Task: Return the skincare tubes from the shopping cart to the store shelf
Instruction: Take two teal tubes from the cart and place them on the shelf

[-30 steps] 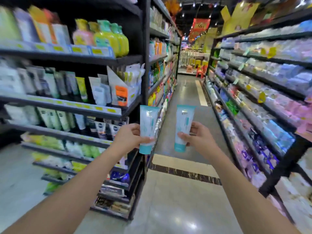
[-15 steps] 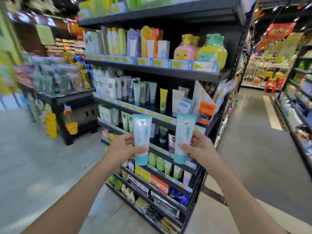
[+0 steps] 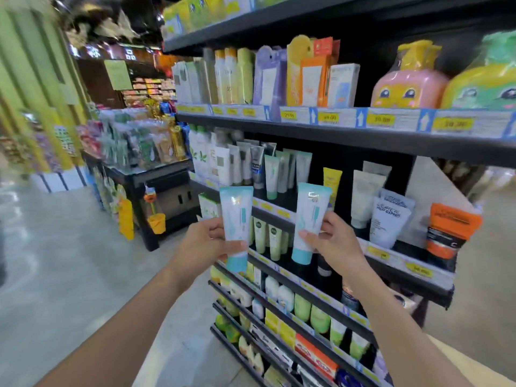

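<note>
I hold two white skincare tubes with teal ends, caps down, in front of a black store shelf (image 3: 329, 135). My left hand (image 3: 208, 243) is shut on the left tube (image 3: 236, 222). My right hand (image 3: 333, 241) is shut on the right tube (image 3: 308, 219). Both tubes are upright and a short way apart, level with the shelf tier that carries similar standing tubes (image 3: 272, 174). The shopping cart is out of sight.
The shelf unit holds many tubes, boxes and bottles on several tiers with yellow price tags (image 3: 381, 120). A low black display table (image 3: 156, 174) with packaged goods stands to the left. Grey floor (image 3: 69, 261) spreads out on the left side.
The view has swung left and closer to the shelf, from the aisle to the shelf face. Both hands still grip their tubes, now nearer the middle tier.
</note>
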{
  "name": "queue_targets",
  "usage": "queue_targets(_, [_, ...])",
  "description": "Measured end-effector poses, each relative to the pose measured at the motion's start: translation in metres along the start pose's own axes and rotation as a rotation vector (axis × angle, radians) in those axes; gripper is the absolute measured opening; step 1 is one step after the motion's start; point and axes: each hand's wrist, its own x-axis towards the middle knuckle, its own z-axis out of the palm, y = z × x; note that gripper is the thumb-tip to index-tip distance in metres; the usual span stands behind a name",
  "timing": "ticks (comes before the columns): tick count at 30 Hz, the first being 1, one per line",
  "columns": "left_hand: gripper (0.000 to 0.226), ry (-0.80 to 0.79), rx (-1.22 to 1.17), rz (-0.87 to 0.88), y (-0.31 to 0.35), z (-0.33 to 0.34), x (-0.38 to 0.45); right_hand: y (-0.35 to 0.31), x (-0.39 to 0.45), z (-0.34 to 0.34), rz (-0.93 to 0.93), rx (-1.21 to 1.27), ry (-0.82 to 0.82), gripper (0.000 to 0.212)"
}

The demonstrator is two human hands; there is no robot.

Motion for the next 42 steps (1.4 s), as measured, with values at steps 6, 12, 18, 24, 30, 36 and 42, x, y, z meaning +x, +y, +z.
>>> queue_targets(6, [0.046, -0.097, 0.008, 0.04, -0.008, -0.004, 0.071, 0.004, 0.039, 0.004, -0.042, -0.059, 0.068, 0.038])
queue_targets(12, [0.047, -0.244, -0.072, 0.109, -0.005, -0.004, 0.146, 0.004, 0.084, 0.012, -0.041, -0.179, 0.204, 0.044])
queue_targets(18, [0.044, -0.396, -0.098, 0.204, 0.0, -0.015, 0.215, -0.01, 0.126, 0.037, -0.061, -0.275, 0.376, 0.044])
queue_targets(24, [0.041, -0.444, -0.028, 0.291, -0.013, -0.014, 0.276, -0.005, 0.168, 0.062, -0.013, -0.337, 0.505, 0.038])
queue_targets(30, [0.046, -0.44, -0.003, 0.328, -0.03, 0.019, 0.301, -0.001, 0.214, 0.071, 0.071, -0.532, 0.503, 0.042])
queue_targets(36, [0.044, -0.443, 0.068, 0.359, -0.036, 0.049, 0.315, 0.01, 0.243, 0.059, 0.166, -0.631, 0.553, 0.044])
queue_targets(42, [0.045, -0.445, 0.136, 0.363, -0.042, 0.062, 0.331, 0.035, 0.264, 0.057, 0.186, -0.663, 0.499, 0.038])
